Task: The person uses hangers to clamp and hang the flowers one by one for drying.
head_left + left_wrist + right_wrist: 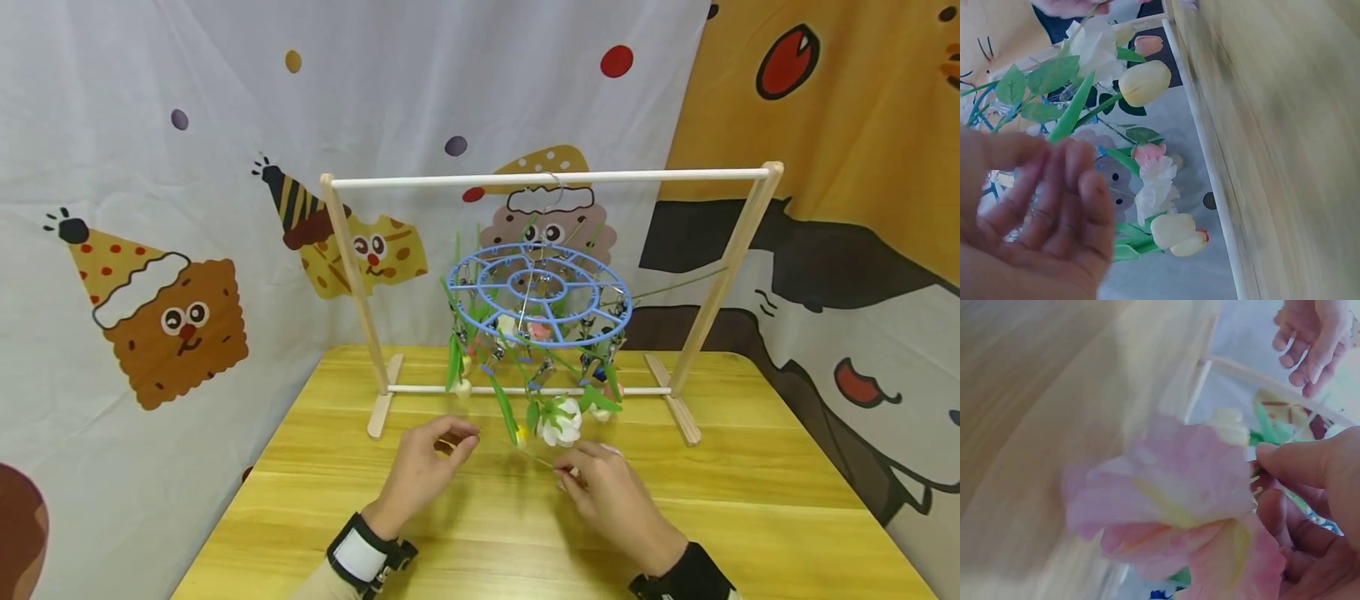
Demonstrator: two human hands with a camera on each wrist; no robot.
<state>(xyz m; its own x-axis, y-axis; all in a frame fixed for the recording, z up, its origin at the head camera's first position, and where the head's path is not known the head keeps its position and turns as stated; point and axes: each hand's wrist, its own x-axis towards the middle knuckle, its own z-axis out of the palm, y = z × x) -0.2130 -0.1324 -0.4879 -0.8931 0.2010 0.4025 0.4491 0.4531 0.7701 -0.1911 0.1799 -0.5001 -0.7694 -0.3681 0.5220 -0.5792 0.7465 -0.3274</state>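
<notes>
My right hand (615,500) pinches a pink artificial flower (1172,494) by its stem just behind the bloom. In the head view the thin stem (542,461) points left from the fingertips, while the bloom is mostly hidden behind the hand. Held over the table to the left, my left hand (423,467) has loosely bent fingers and nothing in them. Beyond both hands hangs a round blue clip hanger (558,342) with artificial flowers dangling from its clips. Among them are a white flower (561,423) and a pale yellow tulip (1144,83), both close to my hands.
The hanger hooks onto the white top bar (450,179) of a wooden stand, whose feet (380,415) rest on the wood-grain table (300,500). One long stem (678,285) sticks out right toward the stand's post. A cartoon-printed curtain (225,67) closes off the back.
</notes>
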